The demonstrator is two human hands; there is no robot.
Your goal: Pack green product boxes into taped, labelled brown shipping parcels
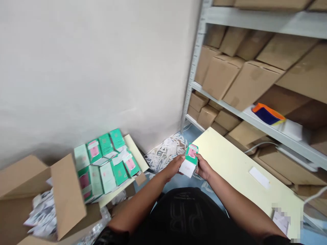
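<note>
A small green, pink and white carton (188, 165) is held up in front of my body, above the floor. My left hand (176, 165) grips its left side, and my right hand (202, 166) wraps its right side with the thumb on the pink panel. The carton's white end faces me. Off to the left, several similar green and white cartons (119, 172) stand in rows on a pale board. Beside my right arm is a cream tabletop (230, 173).
An open cardboard box (67, 194) with crumpled papers (44, 212) stands at the lower left. Paper scraps (166, 153) cover the floor by the wall. Metal shelving (255, 20) with brown boxes rises at right. A white slip (259, 177) lies on the tabletop.
</note>
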